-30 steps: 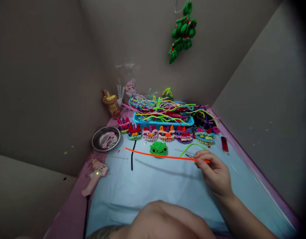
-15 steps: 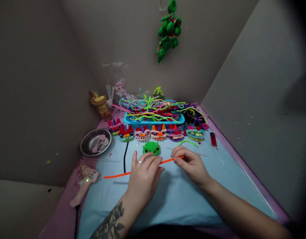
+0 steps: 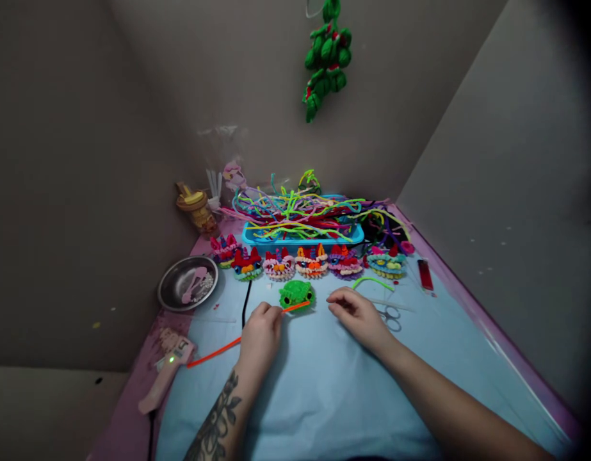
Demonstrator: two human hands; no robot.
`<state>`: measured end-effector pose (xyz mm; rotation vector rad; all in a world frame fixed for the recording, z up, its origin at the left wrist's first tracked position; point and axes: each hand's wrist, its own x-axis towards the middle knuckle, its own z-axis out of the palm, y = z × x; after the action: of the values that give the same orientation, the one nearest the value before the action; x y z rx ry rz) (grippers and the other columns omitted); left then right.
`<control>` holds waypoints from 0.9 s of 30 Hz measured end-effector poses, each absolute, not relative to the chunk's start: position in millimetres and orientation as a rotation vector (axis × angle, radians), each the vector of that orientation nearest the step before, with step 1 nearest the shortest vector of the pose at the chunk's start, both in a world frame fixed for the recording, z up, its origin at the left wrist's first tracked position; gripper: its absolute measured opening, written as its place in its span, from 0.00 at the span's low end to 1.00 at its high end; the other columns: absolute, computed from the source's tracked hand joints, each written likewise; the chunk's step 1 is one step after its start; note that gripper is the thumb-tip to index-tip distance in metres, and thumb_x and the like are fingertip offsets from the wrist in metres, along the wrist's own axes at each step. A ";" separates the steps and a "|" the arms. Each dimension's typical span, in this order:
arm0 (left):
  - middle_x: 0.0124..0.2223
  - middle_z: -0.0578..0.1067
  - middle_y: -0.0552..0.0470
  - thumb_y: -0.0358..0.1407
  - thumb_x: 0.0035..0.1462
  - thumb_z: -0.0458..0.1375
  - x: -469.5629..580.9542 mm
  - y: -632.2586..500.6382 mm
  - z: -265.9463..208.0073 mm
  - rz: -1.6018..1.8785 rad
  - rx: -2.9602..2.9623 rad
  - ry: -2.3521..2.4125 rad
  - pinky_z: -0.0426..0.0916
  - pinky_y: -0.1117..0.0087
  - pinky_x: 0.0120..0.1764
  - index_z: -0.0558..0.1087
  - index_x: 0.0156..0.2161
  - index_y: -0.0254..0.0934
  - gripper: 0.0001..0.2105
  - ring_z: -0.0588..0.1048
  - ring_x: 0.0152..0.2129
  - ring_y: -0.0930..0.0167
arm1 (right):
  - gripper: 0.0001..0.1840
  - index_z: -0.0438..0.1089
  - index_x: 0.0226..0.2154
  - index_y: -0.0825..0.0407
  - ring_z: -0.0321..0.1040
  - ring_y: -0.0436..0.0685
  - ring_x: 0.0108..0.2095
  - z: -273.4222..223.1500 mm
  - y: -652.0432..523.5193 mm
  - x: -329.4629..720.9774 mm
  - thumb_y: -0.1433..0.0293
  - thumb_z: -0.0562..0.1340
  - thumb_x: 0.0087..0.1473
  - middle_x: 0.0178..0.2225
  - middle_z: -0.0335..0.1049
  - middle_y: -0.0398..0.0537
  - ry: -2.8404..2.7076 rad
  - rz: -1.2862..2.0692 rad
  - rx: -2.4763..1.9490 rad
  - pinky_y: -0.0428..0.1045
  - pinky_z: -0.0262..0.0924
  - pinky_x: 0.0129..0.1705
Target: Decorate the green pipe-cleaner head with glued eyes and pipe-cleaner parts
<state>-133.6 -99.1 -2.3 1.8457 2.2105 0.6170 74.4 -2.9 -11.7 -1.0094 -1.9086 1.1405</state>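
Note:
My left hand (image 3: 261,336) is closed on an orange pipe cleaner (image 3: 213,352). One end of it slants down to the left toward the glue gun; the short other end sticks out past my fingertips, in front of a green pipe-cleaner animal head (image 3: 298,294) with black eyes. My right hand (image 3: 355,314) hovers to the right of that head, its fingers curled and thumb a little apart, with nothing visible in them. Just behind it lie scissors (image 3: 391,317), their blades hidden by the hand. A lime green pipe cleaner (image 3: 372,282) lies beyond.
Several colourful animal heads (image 3: 312,262) stand in a row before a blue tray (image 3: 302,242) heaped with pipe cleaners. At left are a metal bowl (image 3: 165,294), a pink glue gun (image 3: 163,378) with a lit green light, and a black pipe cleaner (image 3: 246,307). A red object (image 3: 425,275) lies at right.
My right hand has let go of the orange pipe cleaner. My left hand has moved left and down with it, and the scissor handles have come into view.

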 end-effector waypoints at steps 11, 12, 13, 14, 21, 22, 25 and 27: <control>0.32 0.69 0.49 0.32 0.60 0.47 -132.1 -94.5 -1.0 0.593 1.852 2.194 0.63 0.72 0.33 0.72 0.32 0.36 0.12 0.70 0.29 0.71 | 0.05 0.68 0.29 0.51 0.63 0.52 0.29 -5.2 0.3 77.5 0.70 0.57 0.53 0.29 0.66 0.45 -2.096 0.971 -1.000 0.47 0.56 0.29; 0.32 0.69 0.49 0.32 0.60 0.47 -132.2 -94.7 -0.1 0.595 1.852 2.196 0.63 0.71 0.33 0.72 0.32 0.36 0.12 0.70 0.29 0.71 | 0.05 0.68 0.29 0.51 0.63 0.52 0.29 -5.0 -0.1 77.4 0.70 0.57 0.54 0.29 0.66 0.45 -2.118 0.957 -0.982 0.47 0.57 0.29; 0.32 0.69 0.49 0.32 0.60 0.47 -132.0 -95.2 1.2 0.598 1.854 2.199 0.63 0.71 0.34 0.72 0.32 0.36 0.12 0.70 0.29 0.71 | 0.05 0.68 0.30 0.51 0.64 0.52 0.29 -4.8 -1.0 77.6 0.71 0.57 0.54 0.29 0.67 0.45 -2.143 0.937 -0.960 0.47 0.57 0.30; 0.32 0.69 0.49 0.32 0.60 0.47 -131.4 -95.9 2.9 0.601 1.859 2.201 0.63 0.71 0.34 0.72 0.32 0.36 0.12 0.70 0.29 0.71 | 0.05 0.68 0.31 0.51 0.64 0.52 0.29 -4.5 -2.4 77.9 0.71 0.57 0.54 0.30 0.67 0.46 -2.166 0.911 -0.935 0.47 0.58 0.30; 0.32 0.70 0.49 0.32 0.59 0.48 -113.9 -102.3 24.8 0.686 2.097 2.118 0.65 0.72 0.34 0.72 0.35 0.37 0.10 0.70 0.31 0.70 | 0.16 0.64 0.49 0.49 0.65 0.57 0.43 13.3 -13.2 77.3 0.71 0.55 0.57 0.43 0.68 0.52 -2.305 0.507 -0.731 0.52 0.61 0.44; 0.32 0.71 0.49 0.32 0.59 0.49 -111.5 -100.9 29.4 0.713 2.147 2.095 0.65 0.72 0.34 0.72 0.35 0.37 0.09 0.70 0.31 0.70 | 0.15 0.66 0.48 0.49 0.66 0.57 0.42 17.6 -12.4 76.1 0.71 0.55 0.57 0.41 0.70 0.51 -2.320 0.445 -0.721 0.52 0.62 0.43; 0.32 0.71 0.49 0.32 0.59 0.49 -106.3 -88.5 44.4 0.789 2.265 2.060 0.65 0.71 0.34 0.72 0.35 0.37 0.09 0.70 0.31 0.70 | 0.11 0.71 0.40 0.48 0.68 0.55 0.34 28.9 -6.5 72.2 0.69 0.54 0.58 0.31 0.72 0.48 -2.329 0.368 -0.753 0.49 0.62 0.37; 0.34 0.72 0.48 0.32 0.60 0.48 -101.6 -74.6 53.4 0.806 2.327 2.072 0.64 0.70 0.36 0.72 0.37 0.37 0.10 0.70 0.32 0.69 | 0.11 0.72 0.37 0.48 0.68 0.55 0.32 32.1 -1.8 70.6 0.68 0.54 0.58 0.29 0.72 0.48 -2.276 0.372 -0.807 0.49 0.62 0.36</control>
<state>-101.6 -74.6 53.4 2.3270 2.0718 0.8062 70.6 -1.8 32.1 -0.8065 -2.2757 0.3721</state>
